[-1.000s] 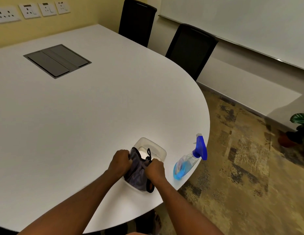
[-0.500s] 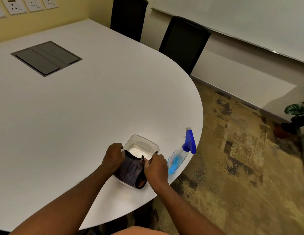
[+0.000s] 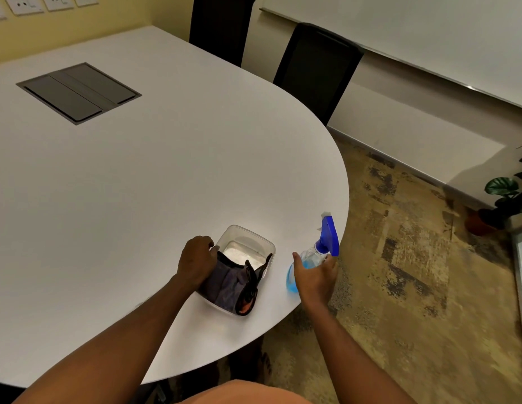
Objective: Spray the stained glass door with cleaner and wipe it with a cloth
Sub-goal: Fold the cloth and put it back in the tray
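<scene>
a big white table [image 3: 155, 182] with a round edge holds a few things. a dark flat panel [image 3: 78, 92] sits in its top at about 10 o'clock. near the edge at 5 o'clock stands a clear plastic box [image 3: 248, 249] with a dark cloth [image 3: 233, 284] hanging over its near side. just beside it, at 4 o'clock, stands a spray bottle [image 3: 315, 255] with blue liquid.

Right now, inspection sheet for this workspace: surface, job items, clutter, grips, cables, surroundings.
Surface: white table, grey hatch shut.
Job items: spray bottle upright near the table edge; dark cloth draped over clear tub. Glass door: not in view.
Clutter: nothing seen.
Grips: left hand on the cloth; right hand open at the bottle, not closed.
Cables: nothing seen.
Surroundings: two black chairs, potted plant, patterned carpet.
</scene>
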